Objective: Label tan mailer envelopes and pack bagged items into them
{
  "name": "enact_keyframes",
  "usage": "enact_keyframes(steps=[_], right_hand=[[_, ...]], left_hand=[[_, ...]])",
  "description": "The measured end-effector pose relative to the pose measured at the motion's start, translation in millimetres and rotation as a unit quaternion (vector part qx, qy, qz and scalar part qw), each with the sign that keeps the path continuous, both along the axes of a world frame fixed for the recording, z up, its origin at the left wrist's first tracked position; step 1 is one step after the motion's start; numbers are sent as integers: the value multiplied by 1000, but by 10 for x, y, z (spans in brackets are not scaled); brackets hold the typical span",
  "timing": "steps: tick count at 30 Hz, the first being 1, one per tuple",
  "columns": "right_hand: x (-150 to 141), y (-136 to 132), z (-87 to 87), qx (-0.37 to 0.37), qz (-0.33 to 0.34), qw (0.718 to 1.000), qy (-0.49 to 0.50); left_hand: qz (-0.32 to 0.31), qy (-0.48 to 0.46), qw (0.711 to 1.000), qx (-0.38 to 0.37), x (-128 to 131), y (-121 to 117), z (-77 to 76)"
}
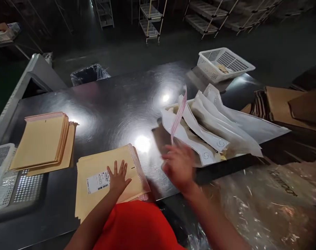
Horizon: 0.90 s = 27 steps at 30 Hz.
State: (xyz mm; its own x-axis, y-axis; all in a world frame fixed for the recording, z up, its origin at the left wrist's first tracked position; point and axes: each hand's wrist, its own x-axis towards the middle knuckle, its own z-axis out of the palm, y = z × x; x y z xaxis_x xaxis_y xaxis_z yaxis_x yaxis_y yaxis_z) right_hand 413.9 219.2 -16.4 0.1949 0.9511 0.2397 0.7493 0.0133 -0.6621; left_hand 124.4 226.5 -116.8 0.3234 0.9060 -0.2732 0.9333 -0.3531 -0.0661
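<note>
My left hand lies flat with its fingers spread on a stack of tan padded envelopes. The top one carries a white barcode label beside my fingers, and its flap edge faces right. My right hand is smeared by motion over the table, fingers partly curled. From just above those fingertips rises a thin pink-and-white striped strip; whether they grip it I cannot tell. Close behind is a bin of white plastic bags, their edges sticking out over its sides.
More tan envelopes are stacked at left, by a white basket. Another white basket stands on the metal table's far edge. Folded cardboard and clear plastic wrap lie at right. A lined bin stands beyond.
</note>
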Motion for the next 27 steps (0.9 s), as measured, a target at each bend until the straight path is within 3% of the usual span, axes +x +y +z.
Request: enact_keyframes(steps=[1,3,6,8,11,15,19,23,25,27], right_hand=[[-146,83,-127,-105,61,992,-33],[-410,191,-437,-212,89,972,-49],[-652,125,-867,-274,90,957,-28],[-725,8,-1033,-295,114,949,-8],[-775,-84,-1091,-311,140,940,-1],[-871,-36,-998,-306,172,936,-33],[-1145,-64,-961,-295,215,927,-88],[-1424,-151,-1041,-293,233,917,-139],[-1494,-35,-1099,-282,236,917,-156],[-1533,284,-1156,-261,232,922,-167]], left_hand=[[-5,2,1000,3,9,-5,1],[-9,-1,1000,5,23,-10,11],[-7,-10,1000,-4,36,-6,44],[-3,-13,1000,-17,39,0,61],[0,-19,1000,-22,30,3,48],[-6,-43,999,2,4,-10,-21],[-8,-42,999,7,-13,-17,-50],[-12,-51,999,12,-49,-29,-70],[-18,-56,998,14,-67,-37,-97],[-19,-56,998,13,-73,-42,-128]])
